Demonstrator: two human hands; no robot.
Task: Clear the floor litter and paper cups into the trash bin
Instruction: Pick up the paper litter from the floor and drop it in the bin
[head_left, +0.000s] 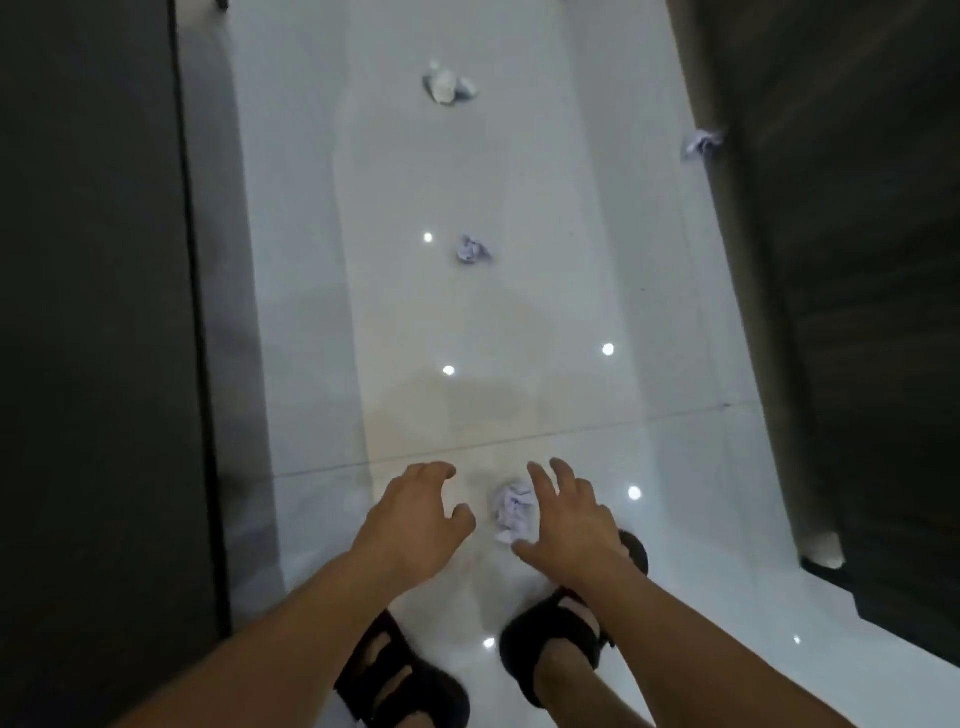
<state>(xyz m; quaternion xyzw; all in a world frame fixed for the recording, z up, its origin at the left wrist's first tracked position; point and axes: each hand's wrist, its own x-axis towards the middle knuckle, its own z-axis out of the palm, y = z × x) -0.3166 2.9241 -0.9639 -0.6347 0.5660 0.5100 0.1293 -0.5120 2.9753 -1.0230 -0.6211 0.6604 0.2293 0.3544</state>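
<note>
At lower centre, the left hand (415, 514) hovered with its grip loosely curled and empty, just left of the nearest paper wad (511, 512) on the glossy floor (571, 291). The right hand (566, 525) hung over the wad's right side, its grip spread apart. Whether it touched the wad was unclear. Closing the right fingers round the whole wad seemed wisest, since light paper likely skids on tile. Further up lay a top wad (447, 85), a middle wad (472, 249) and a right-edge wad (701, 143). No bin showed.

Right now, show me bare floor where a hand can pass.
Bare tile lies between the nearest crumpled paper and the middle crumpled paper, and along the dark left panel. Crowded by the sandals, where the left hand and right hand flank that paper.
</note>
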